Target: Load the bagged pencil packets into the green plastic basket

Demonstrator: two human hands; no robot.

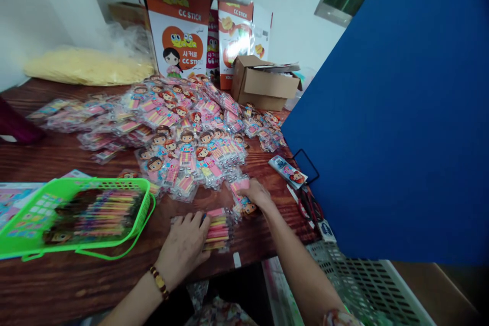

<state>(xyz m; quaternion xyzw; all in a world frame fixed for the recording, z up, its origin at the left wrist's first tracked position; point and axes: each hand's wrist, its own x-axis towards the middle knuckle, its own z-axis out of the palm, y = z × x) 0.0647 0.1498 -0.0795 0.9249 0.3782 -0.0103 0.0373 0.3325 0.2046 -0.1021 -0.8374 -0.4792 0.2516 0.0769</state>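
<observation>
Fingers of left hand (183,247) press flat on a small packet stack (217,232) at the surface's near edge; right hand (256,193) closes on one packet (242,198). Green basket (82,216) partly filled, big pile (183,127) left.

Left hand: the left hand (184,245), a beaded bracelet (159,281) at its wrist, lies palm down on a small stack of clear-wrapped pink and yellow stick packets (217,231) near the table's front edge.
Right hand: the right hand (256,193) rests on a clear packet with a cartoon doll face (244,202), just beside the stack.
Table: dark brown wooden tabletop (57,277).
Pile: a wide heap of doll-faced candy packets in clear wrap (183,132) beyond both hands.
Basket: a bright green plastic mesh basket (143,198) at left, holding more packets.
Behind: orange and white "CC STICK" cartons (179,25), an open brown cardboard box (262,84).
Right side: a large blue board (401,127); below it a white perforated plastic crate (362,280).
</observation>
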